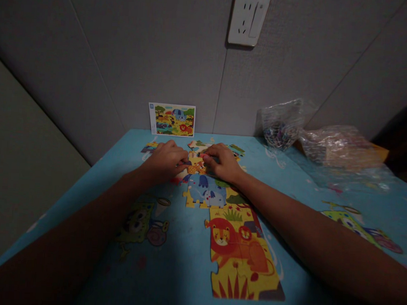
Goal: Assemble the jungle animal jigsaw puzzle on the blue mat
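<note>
A partly joined jigsaw puzzle [206, 191] runs down the table, showing two elephants in its middle and lions [236, 244] at the near end. My left hand [167, 160] is at the puzzle's far left side, fingers curled and thumb pressed in at the edge of a puzzle piece. Opposite it, my right hand [223, 163] bends over the far part, thumb and fingers closed on a puzzle piece with red on it. Orange spotted animal pieces [196, 168] lie between the hands. My fingers partly hide the pieces they touch.
Against the wall leans a picture card [173, 119] with the animal scene. Loose puzzle pieces [150, 146] lie at the far left, others [236, 150] beyond my right hand. Clear plastic bags [338, 147] sit at the right on the blue patterned tablecloth [174, 268]. A socket [250, 18] is above.
</note>
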Action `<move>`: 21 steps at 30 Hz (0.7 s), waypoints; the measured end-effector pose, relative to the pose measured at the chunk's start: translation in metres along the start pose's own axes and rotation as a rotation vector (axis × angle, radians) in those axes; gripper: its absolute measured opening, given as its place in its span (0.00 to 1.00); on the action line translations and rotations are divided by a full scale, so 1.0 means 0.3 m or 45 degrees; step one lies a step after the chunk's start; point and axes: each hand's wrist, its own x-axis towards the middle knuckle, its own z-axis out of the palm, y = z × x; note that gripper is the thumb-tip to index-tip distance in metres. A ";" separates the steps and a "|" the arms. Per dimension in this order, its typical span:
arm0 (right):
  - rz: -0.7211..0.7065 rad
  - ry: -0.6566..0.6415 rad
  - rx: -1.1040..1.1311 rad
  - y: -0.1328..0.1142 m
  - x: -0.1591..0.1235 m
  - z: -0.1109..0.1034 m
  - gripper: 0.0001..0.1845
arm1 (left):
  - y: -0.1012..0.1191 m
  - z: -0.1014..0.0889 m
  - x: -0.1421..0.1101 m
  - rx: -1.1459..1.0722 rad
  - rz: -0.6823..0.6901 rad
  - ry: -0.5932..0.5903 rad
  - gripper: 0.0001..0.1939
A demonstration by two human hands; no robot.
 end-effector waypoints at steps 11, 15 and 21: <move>0.018 -0.011 -0.025 0.000 -0.003 -0.006 0.17 | 0.002 0.033 -0.008 -0.161 -0.094 0.197 0.16; -0.053 -0.008 -0.007 -0.004 -0.003 -0.007 0.19 | 0.012 0.053 0.000 -0.277 -0.055 0.222 0.23; -0.145 -0.058 -0.021 -0.017 -0.001 -0.010 0.26 | 0.014 0.013 -0.003 -0.505 -0.255 0.207 0.16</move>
